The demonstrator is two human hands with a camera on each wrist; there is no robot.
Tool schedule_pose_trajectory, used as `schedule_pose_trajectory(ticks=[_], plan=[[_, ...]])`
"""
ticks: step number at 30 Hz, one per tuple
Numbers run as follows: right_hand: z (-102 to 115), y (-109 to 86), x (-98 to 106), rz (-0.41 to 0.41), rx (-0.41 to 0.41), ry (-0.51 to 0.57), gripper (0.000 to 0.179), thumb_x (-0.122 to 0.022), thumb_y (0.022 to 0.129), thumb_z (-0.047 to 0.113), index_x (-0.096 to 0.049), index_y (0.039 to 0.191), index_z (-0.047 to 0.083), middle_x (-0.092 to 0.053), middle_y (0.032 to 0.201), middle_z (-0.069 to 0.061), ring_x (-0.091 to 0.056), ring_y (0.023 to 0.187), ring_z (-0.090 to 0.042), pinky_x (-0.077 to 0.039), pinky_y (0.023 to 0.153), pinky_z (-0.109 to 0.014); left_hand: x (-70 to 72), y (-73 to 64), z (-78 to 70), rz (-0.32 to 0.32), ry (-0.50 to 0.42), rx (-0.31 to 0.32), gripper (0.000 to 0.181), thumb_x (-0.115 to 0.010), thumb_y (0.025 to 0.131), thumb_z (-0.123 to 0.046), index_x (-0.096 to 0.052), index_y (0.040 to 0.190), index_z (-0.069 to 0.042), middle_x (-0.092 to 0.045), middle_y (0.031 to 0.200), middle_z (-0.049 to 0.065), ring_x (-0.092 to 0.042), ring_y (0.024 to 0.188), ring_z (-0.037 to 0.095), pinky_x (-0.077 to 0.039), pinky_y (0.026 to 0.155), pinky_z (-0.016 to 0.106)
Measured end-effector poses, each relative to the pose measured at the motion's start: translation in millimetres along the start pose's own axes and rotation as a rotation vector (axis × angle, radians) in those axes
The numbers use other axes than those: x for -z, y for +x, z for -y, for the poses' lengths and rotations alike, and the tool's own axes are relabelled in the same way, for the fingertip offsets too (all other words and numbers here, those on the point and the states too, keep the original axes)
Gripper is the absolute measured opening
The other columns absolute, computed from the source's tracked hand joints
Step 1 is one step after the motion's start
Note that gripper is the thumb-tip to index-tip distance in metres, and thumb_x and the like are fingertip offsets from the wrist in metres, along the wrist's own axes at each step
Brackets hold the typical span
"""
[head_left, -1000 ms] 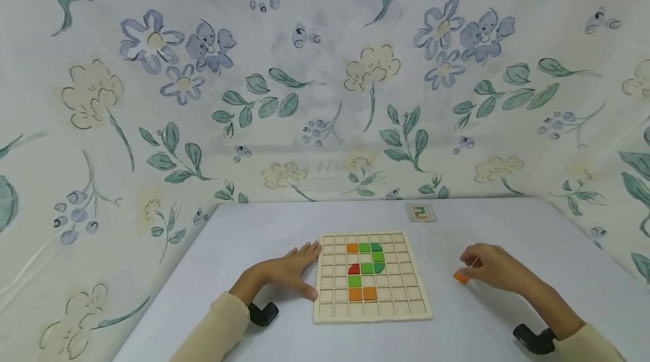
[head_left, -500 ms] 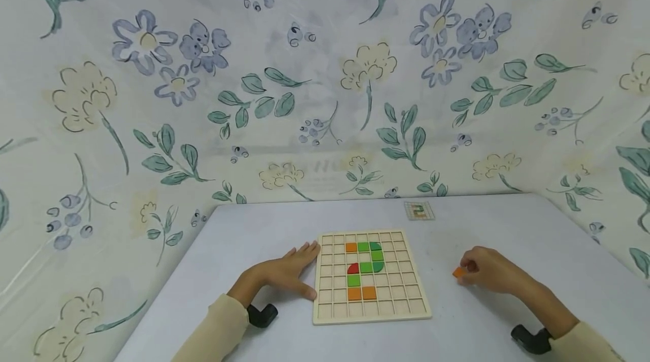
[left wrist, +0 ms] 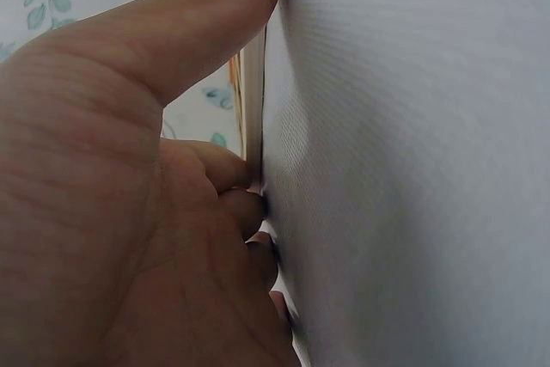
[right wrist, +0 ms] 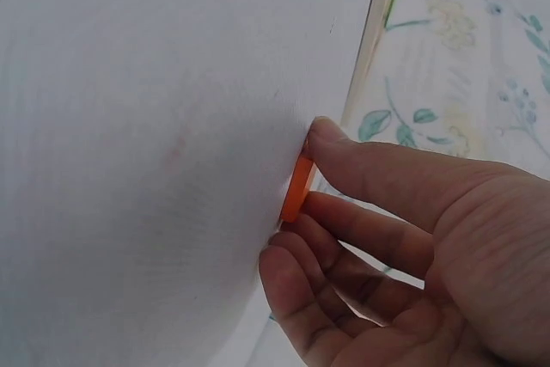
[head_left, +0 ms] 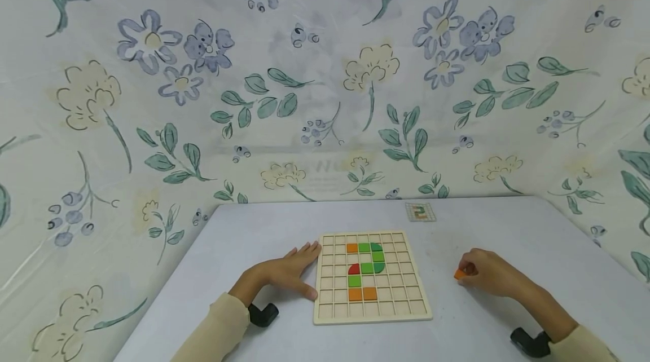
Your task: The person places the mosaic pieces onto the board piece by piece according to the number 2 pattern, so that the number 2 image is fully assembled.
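Note:
A wooden grid board (head_left: pixel 401 280) lies on the white table, with several orange, green and red tiles set in its cells. My left hand (head_left: pixel 288 272) rests on the table at the board's left side, fingers spread, thumb and fingertips touching its edge. In the left wrist view, the left hand (left wrist: pixel 163 204) lies against the board's side (left wrist: pixel 253 100). To the right of the board, my right hand (head_left: pixel 490 273) pinches an orange tile (head_left: pixel 460 274) at the tabletop. The right wrist view has the orange tile (right wrist: pixel 298 188) between the thumb and curled fingers of the right hand (right wrist: pixel 404 238).
A small card (head_left: pixel 420 212) with a coloured grid pattern lies behind the board, toward the table's back edge. A floral cloth (head_left: pixel 325 97) hangs behind the table (head_left: pixel 274 345). Dark wrist cameras sit at both wrists.
The right hand's fingers have closed in around the orange tile, which stays at nearly the same spot. The left hand and the board have not moved; the head view shifted slightly.

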State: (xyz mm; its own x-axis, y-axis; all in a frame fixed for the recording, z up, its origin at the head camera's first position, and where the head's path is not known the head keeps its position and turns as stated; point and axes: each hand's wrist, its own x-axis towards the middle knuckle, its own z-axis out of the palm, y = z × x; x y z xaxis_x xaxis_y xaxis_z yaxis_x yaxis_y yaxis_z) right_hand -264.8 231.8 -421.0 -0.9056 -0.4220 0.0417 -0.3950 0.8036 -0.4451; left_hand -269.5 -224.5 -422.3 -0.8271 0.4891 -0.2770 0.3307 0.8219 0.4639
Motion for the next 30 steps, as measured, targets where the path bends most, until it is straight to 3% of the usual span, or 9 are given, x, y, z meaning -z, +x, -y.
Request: schedule_pose_trajectory(ticks=[17,30], plan=[[-2.0,-1.2,-1.8,0.009,0.034,0.018,0.012,-0.075,0.082,0.001,-0.069,0.091,0.005,-0.059,0.086,0.002,-0.054,0.078,-0.011,-0.051,0.066,-0.023,-1.6,-0.4,-0.6,-0.001,-0.013,-0.003,0.115,-0.079,0.079,-0.05,-0.012,0.16,-0.003,-0.004,0.169,0.014,0.0,0.157,0.031,-0.003,0.128,0.051],[0.4,0.3,-2.7,-0.01,0.037,0.005,0.015,-0.078,0.08,0.003,-0.068,0.09,0.007,-0.057,0.085,0.002,-0.051,0.077,-0.011,-0.049,0.063,-0.022,-0.3,-0.9,-0.8,0.003,0.005,0.006,0.115,-0.079,0.08,-0.05,-0.012,0.16,-0.003,-0.004,0.169,0.014,-0.001,0.157,0.03,-0.004,0.128,0.05]])
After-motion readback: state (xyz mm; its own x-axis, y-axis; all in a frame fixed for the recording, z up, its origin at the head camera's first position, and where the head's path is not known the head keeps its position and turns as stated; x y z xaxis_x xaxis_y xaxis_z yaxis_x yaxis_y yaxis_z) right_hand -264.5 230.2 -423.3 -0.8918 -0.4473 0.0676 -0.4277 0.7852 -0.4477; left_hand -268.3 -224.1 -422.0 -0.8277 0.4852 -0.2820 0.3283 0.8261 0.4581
